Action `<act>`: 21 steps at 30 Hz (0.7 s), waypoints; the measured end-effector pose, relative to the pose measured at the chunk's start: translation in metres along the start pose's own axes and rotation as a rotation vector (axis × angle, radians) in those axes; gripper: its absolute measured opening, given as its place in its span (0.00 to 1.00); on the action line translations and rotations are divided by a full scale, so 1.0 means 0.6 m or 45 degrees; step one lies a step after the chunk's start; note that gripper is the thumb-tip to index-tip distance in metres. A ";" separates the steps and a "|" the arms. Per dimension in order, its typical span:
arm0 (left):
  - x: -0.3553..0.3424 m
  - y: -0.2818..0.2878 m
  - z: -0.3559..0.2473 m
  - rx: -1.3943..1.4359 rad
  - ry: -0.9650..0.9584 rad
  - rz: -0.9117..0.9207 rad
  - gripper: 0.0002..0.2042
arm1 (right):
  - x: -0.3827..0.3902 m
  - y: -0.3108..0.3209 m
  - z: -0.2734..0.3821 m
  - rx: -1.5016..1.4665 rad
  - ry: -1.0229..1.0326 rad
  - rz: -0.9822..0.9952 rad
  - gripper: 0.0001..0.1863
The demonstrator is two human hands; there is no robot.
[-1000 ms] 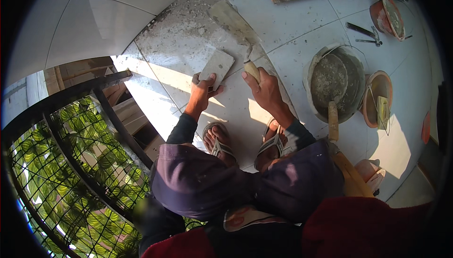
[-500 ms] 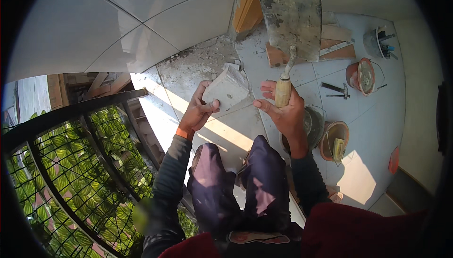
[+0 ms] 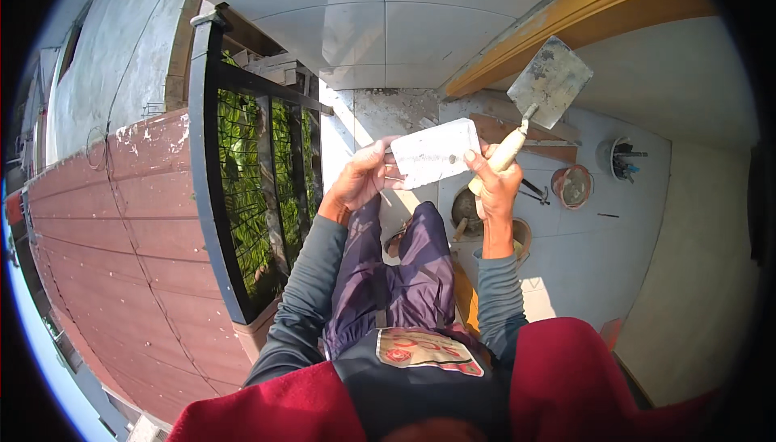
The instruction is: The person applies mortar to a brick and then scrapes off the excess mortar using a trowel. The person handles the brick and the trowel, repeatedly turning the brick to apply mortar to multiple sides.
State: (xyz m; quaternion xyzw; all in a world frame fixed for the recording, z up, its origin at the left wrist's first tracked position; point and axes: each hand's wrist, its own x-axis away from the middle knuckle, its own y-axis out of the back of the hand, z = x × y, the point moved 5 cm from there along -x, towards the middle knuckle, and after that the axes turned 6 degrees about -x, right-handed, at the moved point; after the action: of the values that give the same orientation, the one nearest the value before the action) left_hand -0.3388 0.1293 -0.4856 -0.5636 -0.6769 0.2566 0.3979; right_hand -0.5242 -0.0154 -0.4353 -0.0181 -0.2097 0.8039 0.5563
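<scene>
A cut piece of pale tile (image 3: pixel 435 153) is held up in front of me, lit brightly by the sun, with dark marks on its face. My left hand (image 3: pixel 362 177) grips its left edge, some fingers passing behind it. At the other end, my right hand (image 3: pixel 496 187) touches the tile's right edge with the thumb while its fingers wrap the pale wooden handle of a trowel. The trowel's broad, mortar-stained blade (image 3: pixel 551 82) points up and to the right, away from the tile. Part of the right fingers is hidden behind the handle and the tile.
A black metal railing (image 3: pixel 212 167) with mesh and green leaves stands at the left. On the tiled floor at right are a hammer (image 3: pixel 535 192), an orange bucket (image 3: pixel 573 187) and a grey bucket of tools (image 3: pixel 616 159). A mortar bucket (image 3: pixel 464 208) sits beyond my knees.
The view has tilted up and turned left. The tile piece, earlier in my left hand alone, now spans both hands. My right fingers have closed round the trowel handle, and the blade leans further right.
</scene>
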 end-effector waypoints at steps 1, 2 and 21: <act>0.025 -0.030 -0.027 0.014 -0.007 0.050 0.32 | 0.016 -0.014 0.033 -0.045 0.000 0.001 0.14; 0.053 -0.067 -0.061 0.030 0.053 0.044 0.34 | 0.037 -0.043 0.072 -0.069 -0.033 0.004 0.14; 0.116 -0.305 -0.515 -1.701 -0.676 -0.327 0.41 | 0.066 -0.418 0.352 0.453 0.369 0.234 0.21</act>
State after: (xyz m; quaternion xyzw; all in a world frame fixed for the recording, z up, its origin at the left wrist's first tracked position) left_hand -0.1887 0.1227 -0.1520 -0.5211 -0.8236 -0.1317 -0.1814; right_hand -0.3721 0.0269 -0.1448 -0.0540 0.0196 0.8645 0.4994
